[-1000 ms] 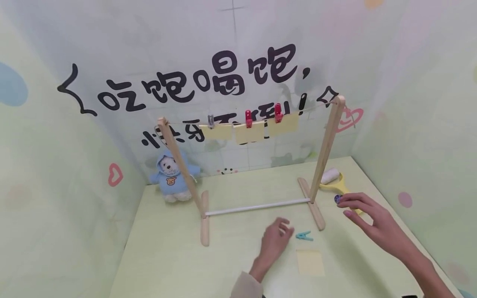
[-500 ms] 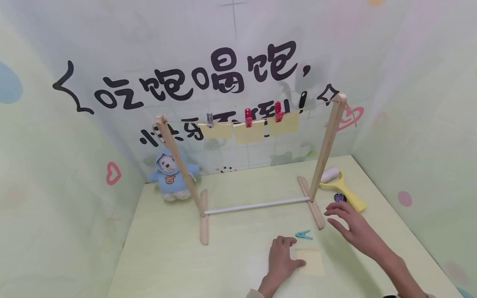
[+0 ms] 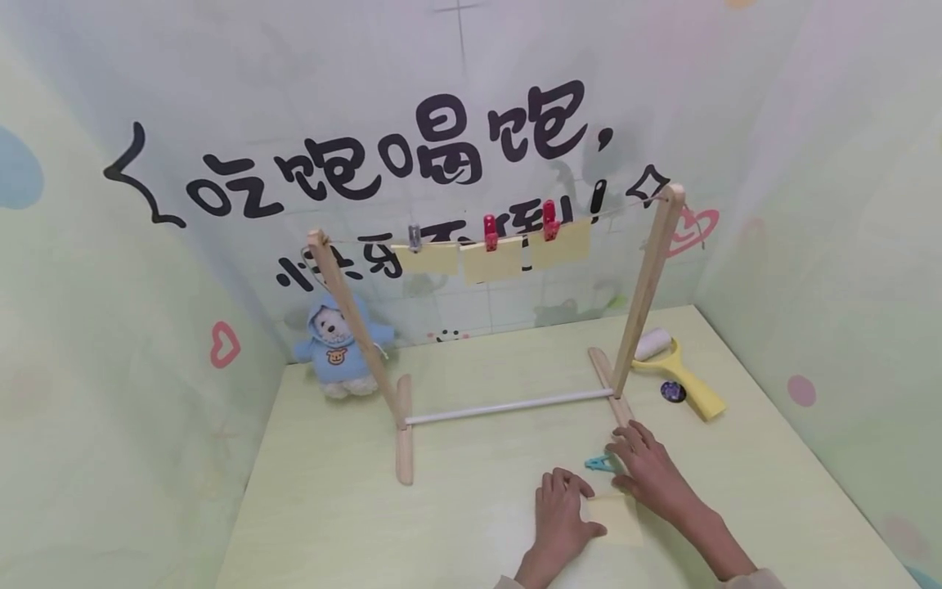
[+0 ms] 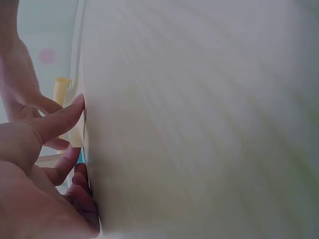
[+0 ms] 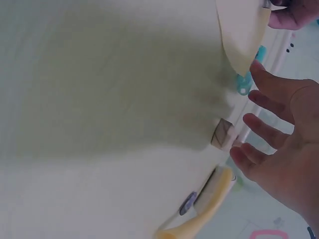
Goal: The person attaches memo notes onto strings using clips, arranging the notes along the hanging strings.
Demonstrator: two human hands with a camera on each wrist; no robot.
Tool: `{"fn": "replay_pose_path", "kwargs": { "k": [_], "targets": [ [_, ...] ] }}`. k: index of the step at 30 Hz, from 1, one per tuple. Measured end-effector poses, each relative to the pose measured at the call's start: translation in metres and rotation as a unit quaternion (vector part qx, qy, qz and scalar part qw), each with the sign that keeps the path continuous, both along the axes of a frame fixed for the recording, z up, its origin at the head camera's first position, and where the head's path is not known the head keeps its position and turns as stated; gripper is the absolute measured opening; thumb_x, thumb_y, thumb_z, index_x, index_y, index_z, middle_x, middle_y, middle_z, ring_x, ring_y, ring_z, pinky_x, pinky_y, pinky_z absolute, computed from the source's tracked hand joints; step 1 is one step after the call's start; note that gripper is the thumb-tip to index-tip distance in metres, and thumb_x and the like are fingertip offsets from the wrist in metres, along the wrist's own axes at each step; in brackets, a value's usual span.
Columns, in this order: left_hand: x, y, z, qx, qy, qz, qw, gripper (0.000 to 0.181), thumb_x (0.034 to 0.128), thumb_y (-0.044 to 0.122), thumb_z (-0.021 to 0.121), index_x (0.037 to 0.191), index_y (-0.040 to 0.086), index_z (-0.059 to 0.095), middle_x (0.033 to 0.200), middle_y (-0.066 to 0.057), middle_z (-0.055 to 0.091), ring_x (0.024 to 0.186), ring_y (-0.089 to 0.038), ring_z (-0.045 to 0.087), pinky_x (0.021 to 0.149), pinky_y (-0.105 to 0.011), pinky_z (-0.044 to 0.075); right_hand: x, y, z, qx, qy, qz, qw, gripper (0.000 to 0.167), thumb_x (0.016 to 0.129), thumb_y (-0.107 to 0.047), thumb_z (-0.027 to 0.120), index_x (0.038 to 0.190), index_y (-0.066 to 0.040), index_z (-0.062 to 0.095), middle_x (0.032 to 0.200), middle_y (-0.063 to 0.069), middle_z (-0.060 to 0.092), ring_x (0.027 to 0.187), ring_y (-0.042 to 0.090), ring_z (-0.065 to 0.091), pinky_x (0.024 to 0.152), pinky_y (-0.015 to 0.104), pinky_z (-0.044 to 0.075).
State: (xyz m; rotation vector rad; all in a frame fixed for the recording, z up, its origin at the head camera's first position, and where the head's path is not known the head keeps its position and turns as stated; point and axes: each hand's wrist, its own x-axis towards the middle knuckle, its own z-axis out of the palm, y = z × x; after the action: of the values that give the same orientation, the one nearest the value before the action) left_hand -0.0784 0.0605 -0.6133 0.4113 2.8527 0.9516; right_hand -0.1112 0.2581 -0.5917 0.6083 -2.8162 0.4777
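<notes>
A pale yellow sticky note [image 3: 616,523] lies on the table, its corner curving up in the right wrist view. At its left edge my left hand [image 3: 559,517] rests with thumb and fingers spread, touching the paper. My right hand [image 3: 653,476] is over the upper right corner, fingers loosely bent and apart; its thumb tip meets or nearly meets that corner. A teal clothespin [image 3: 598,464] lies just beyond the note, partly hidden by the right hand's fingers. I see nothing gripped in the right hand.
Behind stands a wooden frame [image 3: 646,286] with a string, where red clips [image 3: 491,233] and a grey clip [image 3: 414,238] hold yellow notes [image 3: 495,262]. A plush toy [image 3: 340,352] sits left. A yellow lint roller [image 3: 692,384] and dark round object [image 3: 673,392] lie right.
My left hand has come down to the note's left edge. The right hand has moved left from beside the lint roller to the note and clothespin.
</notes>
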Motion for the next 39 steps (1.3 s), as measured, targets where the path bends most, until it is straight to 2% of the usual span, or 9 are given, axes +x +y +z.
{"fn": "replay_pose_path", "kwargs": {
  "k": [12, 19, 22, 26, 29, 33, 36, 38, 39],
  "targets": [
    [-0.003, -0.010, -0.013, 0.125, -0.001, -0.038, 0.9914, 0.049, 0.0841, 0.012, 0.094, 0.119, 0.017, 0.061, 0.096, 0.014, 0.054, 0.092, -0.001, 0.031, 0.080, -0.023, 0.028, 0.002, -0.001, -0.012, -0.015, -0.001, -0.032, 0.9994, 0.039, 0.078, 0.002, 0.095, 0.110, -0.002, 0.074, 0.133, 0.025, 0.065, 0.137, 0.056, 0.055, 0.102, 0.072, 0.052],
    [-0.008, -0.012, -0.006, 0.150, -0.050, -0.039, 0.9866, 0.029, 0.0950, -0.002, 0.077, 0.121, 0.010, 0.070, 0.092, 0.012, 0.060, 0.090, 0.000, 0.034, 0.077, -0.023, 0.028, 0.002, 0.003, -0.015, -0.048, 0.019, -0.018, 0.9985, 0.038, 0.079, 0.004, 0.093, 0.109, -0.003, 0.072, 0.126, 0.023, 0.068, 0.130, 0.055, 0.061, 0.097, 0.072, 0.054],
    [-0.008, -0.012, -0.007, 0.150, -0.035, -0.042, 0.9872, 0.025, 0.0961, -0.005, 0.073, 0.118, 0.008, 0.073, 0.091, 0.011, 0.062, 0.089, -0.001, 0.036, 0.076, -0.024, 0.029, 0.002, 0.004, -0.014, -0.073, 0.024, -0.017, 0.9969, 0.038, 0.079, 0.006, 0.092, 0.110, -0.002, 0.072, 0.123, 0.021, 0.070, 0.127, 0.055, 0.062, 0.096, 0.072, 0.054],
    [-0.009, -0.012, -0.021, 0.166, -0.007, -0.034, 0.9855, 0.022, 0.0945, -0.005, 0.072, 0.113, 0.006, 0.075, 0.088, 0.013, 0.060, 0.088, 0.000, 0.037, 0.077, -0.025, 0.030, 0.002, 0.004, -0.014, -0.095, 0.026, -0.018, 0.9950, 0.036, 0.081, 0.007, 0.090, 0.111, -0.001, 0.072, 0.118, 0.019, 0.071, 0.123, 0.054, 0.065, 0.095, 0.072, 0.055],
    [-0.009, -0.014, -0.018, 0.183, -0.018, -0.029, 0.9826, 0.020, 0.0945, -0.005, 0.073, 0.111, 0.007, 0.076, 0.087, 0.012, 0.061, 0.087, 0.003, 0.037, 0.078, -0.024, 0.030, 0.001, 0.006, -0.019, -0.108, 0.039, -0.015, 0.9932, 0.036, 0.081, 0.007, 0.089, 0.112, 0.000, 0.072, 0.115, 0.018, 0.073, 0.119, 0.052, 0.067, 0.092, 0.071, 0.055],
    [-0.011, -0.019, -0.001, 0.205, -0.053, -0.037, 0.9767, 0.017, 0.0969, -0.004, 0.073, 0.109, 0.006, 0.080, 0.086, 0.006, 0.066, 0.083, 0.004, 0.042, 0.078, -0.022, 0.036, -0.004, 0.016, -0.042, -0.139, 0.065, -0.006, 0.9881, 0.025, 0.095, -0.008, 0.084, 0.118, -0.004, 0.073, 0.116, 0.016, 0.073, 0.118, 0.041, 0.067, 0.097, 0.057, 0.057],
    [-0.013, -0.021, 0.002, 0.234, -0.074, -0.032, 0.9689, 0.016, 0.0977, -0.003, 0.074, 0.109, 0.005, 0.081, 0.087, 0.004, 0.068, 0.081, 0.006, 0.048, 0.077, -0.019, 0.044, -0.007, 0.018, -0.049, -0.171, 0.062, -0.008, 0.9832, 0.030, 0.099, -0.016, 0.082, 0.125, -0.004, 0.072, 0.114, 0.014, 0.071, 0.113, 0.035, 0.067, 0.098, 0.047, 0.057],
    [-0.012, -0.023, 0.002, 0.263, -0.076, -0.023, 0.9616, 0.015, 0.0967, -0.003, 0.075, 0.110, 0.003, 0.081, 0.088, 0.001, 0.071, 0.080, 0.006, 0.053, 0.075, -0.018, 0.049, -0.002, 0.012, -0.035, -0.189, 0.044, -0.019, 0.9808, 0.038, 0.094, -0.008, 0.084, 0.128, -0.001, 0.070, 0.112, 0.012, 0.072, 0.108, 0.036, 0.069, 0.092, 0.053, 0.059],
    [-0.012, -0.023, 0.002, 0.276, -0.078, -0.017, 0.9577, 0.015, 0.0965, -0.003, 0.076, 0.110, 0.002, 0.080, 0.089, 0.001, 0.072, 0.081, 0.006, 0.055, 0.074, -0.018, 0.050, 0.000, 0.010, -0.032, -0.201, 0.038, -0.027, 0.9785, 0.041, 0.091, -0.005, 0.085, 0.128, 0.001, 0.069, 0.111, 0.013, 0.072, 0.105, 0.035, 0.070, 0.092, 0.047, 0.059]
  ]
}}
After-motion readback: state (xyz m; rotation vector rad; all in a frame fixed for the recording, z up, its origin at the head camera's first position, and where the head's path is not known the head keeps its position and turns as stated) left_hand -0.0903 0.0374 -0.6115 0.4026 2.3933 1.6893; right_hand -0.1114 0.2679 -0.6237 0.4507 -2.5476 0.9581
